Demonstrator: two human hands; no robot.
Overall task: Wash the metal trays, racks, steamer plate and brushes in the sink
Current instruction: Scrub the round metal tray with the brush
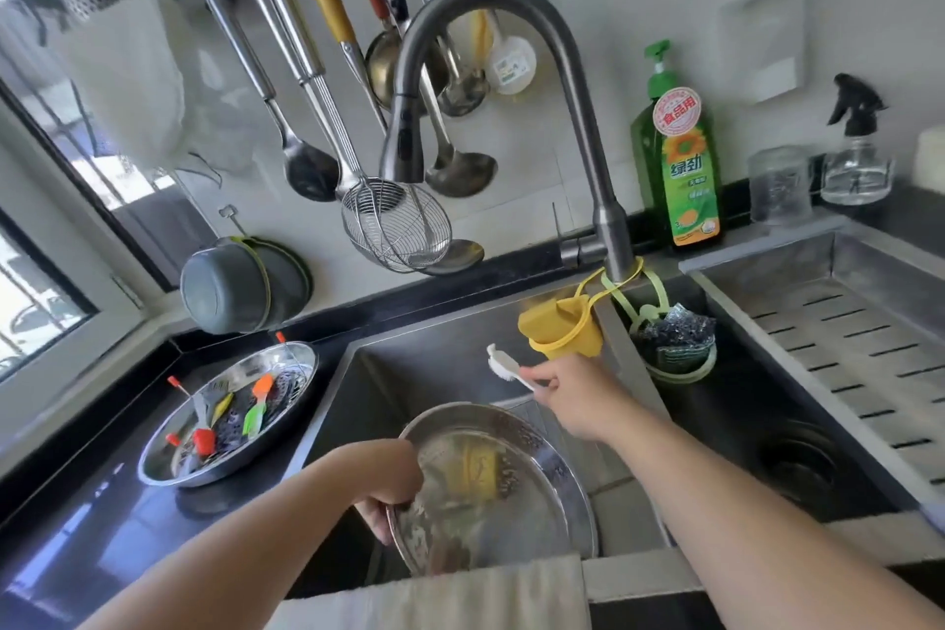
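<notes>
My left hand (391, 486) grips the left rim of a round metal tray (516, 486), tilted over the left sink basin (434, 363); a yellow sponge (473, 473) lies in it. My right hand (572, 391) holds a white brush (503, 366) by its handle, bristle head pointing left, just below a yellow holder (562, 330) hung on the faucet (511, 67). On the dark counter at left, a second metal tray (169, 468) holds a perforated steamer plate (286, 386) and several coloured silicone brushes (255, 412).
A green dish soap bottle (680, 159) stands behind the sink. A green hanging basket with scourers (675, 338) hangs in the right basin, beside a slotted drain tray (838, 353). Ladles and a wire skimmer (396, 223) hang over the sink. A cloth (460, 599) drapes the front edge.
</notes>
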